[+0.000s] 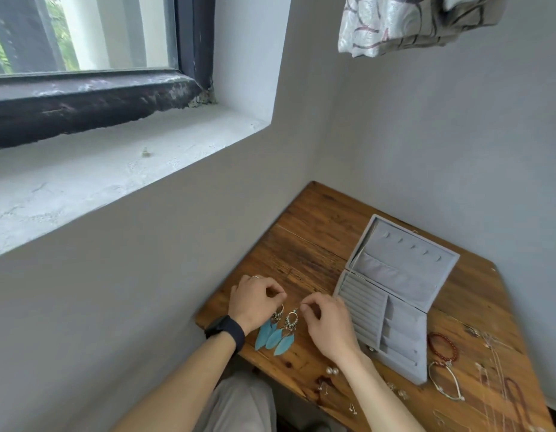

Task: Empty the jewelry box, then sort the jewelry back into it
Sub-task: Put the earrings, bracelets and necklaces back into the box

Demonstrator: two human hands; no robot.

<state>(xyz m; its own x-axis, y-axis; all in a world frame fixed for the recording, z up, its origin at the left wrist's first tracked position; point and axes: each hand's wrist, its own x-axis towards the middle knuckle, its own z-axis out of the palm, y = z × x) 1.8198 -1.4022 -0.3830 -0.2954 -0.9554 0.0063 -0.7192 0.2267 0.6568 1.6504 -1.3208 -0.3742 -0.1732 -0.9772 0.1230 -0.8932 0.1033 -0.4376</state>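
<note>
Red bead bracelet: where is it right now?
Head view, right side of the wooden table: the red bead bracelet lies just right of the open grey jewelry box, with the white cord bracelet just nearer the person.

- The left hand (pixel 255 302) covers the top of one feather earring (pixel 266 335); its hook is hidden.
- Whether the right hand (pixel 328 327) pinches the other feather earring's (pixel 284 342) hook is too fine to tell.
- The right hand hides the jewelry box's (pixel 404 325) near left corner.
- The small studs (pixel 331 371) are too tiny to make out.
- The necklaces (pixel 501 378) blur together and run off the bottom edge.
- The patterned fabric (pixel 410 23) is cut off at the top.
</note>
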